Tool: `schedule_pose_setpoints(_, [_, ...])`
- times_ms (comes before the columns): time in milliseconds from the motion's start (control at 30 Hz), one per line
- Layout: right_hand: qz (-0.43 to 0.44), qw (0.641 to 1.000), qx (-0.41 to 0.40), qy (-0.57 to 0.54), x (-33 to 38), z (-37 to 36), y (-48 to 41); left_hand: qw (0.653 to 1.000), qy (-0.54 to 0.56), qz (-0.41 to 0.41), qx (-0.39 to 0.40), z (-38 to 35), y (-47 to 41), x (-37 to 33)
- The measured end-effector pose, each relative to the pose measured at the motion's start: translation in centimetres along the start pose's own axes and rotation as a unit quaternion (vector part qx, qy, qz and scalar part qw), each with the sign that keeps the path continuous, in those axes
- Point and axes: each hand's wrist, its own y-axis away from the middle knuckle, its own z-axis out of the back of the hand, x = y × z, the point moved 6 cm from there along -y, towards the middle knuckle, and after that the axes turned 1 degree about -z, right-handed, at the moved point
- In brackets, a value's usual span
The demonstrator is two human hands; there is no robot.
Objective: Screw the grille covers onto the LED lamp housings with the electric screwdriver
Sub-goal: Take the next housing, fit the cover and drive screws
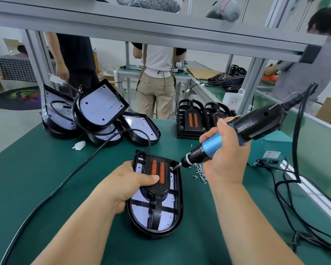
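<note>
A black LED lamp housing (177,205) lies on the green mat in front of me, its white LED board showing. A black grille cover (158,188) with two orange bars sits on it. My left hand (130,185) grips the housing's left edge, thumb pressing on the cover. My right hand (225,157) holds the blue and black electric screwdriver (237,134), tilted down to the left. Its bit tip touches the cover's upper right corner. A small pile of loose screws (200,172) lies just right of the housing.
Several open lamp housings (101,109) are heaped at the back left, and a stack of grille covers (192,119) stands at the back centre. A teal power box (271,150) and black cables (287,197) lie to the right. Three people stand beyond the bench frame.
</note>
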Motion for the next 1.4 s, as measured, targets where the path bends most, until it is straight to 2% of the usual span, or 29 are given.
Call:
schedule_pose_setpoints(367, [0.028, 1.0, 0.001, 0.004, 0.37, -0.16, 0.83, 1.0, -0.001, -0.013, 0.007, 0.01, -0.11, -0.11])
schedule_pose_setpoints(1400, [0.011, 1.0, -0.015, -0.014, -0.13, 0.29, 0.2, 1.0, -0.003, 0.003, 0.0, 0.09, -0.14, -0.01])
